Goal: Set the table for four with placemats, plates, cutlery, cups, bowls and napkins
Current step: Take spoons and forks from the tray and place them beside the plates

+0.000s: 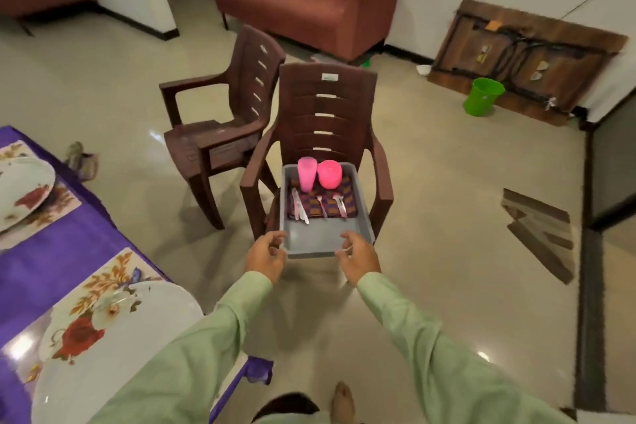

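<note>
A grey tray (311,253) sits on the seat of a brown plastic chair (325,113). In it stand a pink cup (307,174) and a pink bowl (329,174), on folded patterned napkins (348,198) with metal cutlery (299,206) lying across them. My left hand (266,253) is at the tray's front left corner and my right hand (358,255) at its front right rim. The fingers of both are loosely curled, and no firm grip shows. At the left, a table under a purple cloth (51,251) carries floral placemats (106,279), each with a white flowered plate (137,337).
A second brown chair (220,138) stands just left of the first. Farther off are a rust sofa (309,10), a green bucket (483,96) and a folded wooden table (526,55) leaning on the wall. Tiled floor lies around the chairs.
</note>
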The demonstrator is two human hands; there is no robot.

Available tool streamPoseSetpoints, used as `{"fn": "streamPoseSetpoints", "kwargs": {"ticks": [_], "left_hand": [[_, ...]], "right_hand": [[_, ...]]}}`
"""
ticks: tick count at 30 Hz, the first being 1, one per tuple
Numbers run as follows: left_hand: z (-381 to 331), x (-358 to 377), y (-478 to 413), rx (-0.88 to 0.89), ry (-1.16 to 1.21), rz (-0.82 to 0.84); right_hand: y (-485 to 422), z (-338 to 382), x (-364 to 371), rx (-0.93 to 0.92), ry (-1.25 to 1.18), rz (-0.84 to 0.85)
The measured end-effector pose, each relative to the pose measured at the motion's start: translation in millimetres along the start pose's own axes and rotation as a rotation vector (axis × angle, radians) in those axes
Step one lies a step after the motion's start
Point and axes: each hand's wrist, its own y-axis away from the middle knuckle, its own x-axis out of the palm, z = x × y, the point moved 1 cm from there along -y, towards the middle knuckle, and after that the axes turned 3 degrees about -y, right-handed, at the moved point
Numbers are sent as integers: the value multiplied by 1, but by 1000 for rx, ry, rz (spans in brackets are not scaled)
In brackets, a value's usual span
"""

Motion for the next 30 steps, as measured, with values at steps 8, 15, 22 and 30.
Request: {"fn": "streamPoseSetpoints", "kwargs": {"ticks": [8, 15, 22, 30], "left_hand": [[10, 36, -112, -157, -44, -20], [50, 76, -236, -290, -43, 15], [98, 117, -331, -330, -29, 23], [149, 151, -381, -312, 76, -46]], "right_hand": [[-143, -5, 19, 97, 90, 204], [-281, -18, 77, 167, 151, 286], [-400, -60, 181, 195, 211, 356], [-463, -121, 307, 177, 472, 187]]}}
